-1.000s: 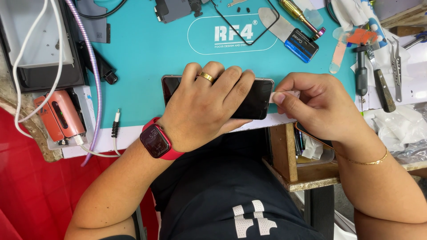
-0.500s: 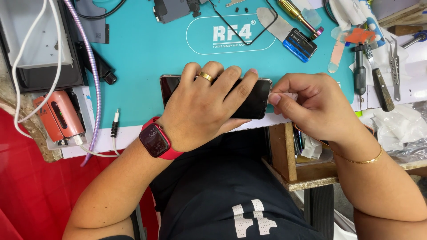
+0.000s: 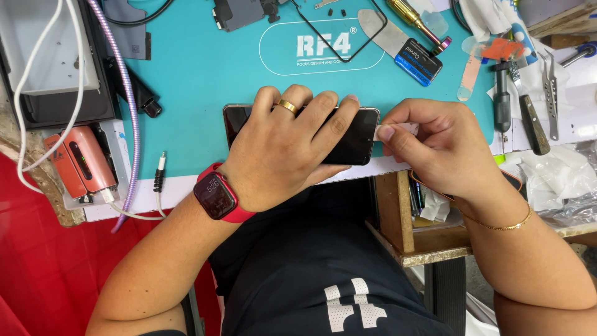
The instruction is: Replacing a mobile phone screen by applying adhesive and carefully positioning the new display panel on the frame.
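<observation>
Head view shows your left hand (image 3: pixel 283 152) pressed flat over the black rectangular glass-faced phone (image 3: pixel 354 140), fingers spread across it, pinning it on the teal rubber work mat (image 3: pixel 205 87) at the near edge of the bench. Your right hand (image 3: pixel 444 149) pinches a small white tab (image 3: pixel 407 129) at the phone's right end, thumb and fingers closed together on it; a blue-handled flat metal spatula (image 3: pixel 407 46) lies well apart.
</observation>
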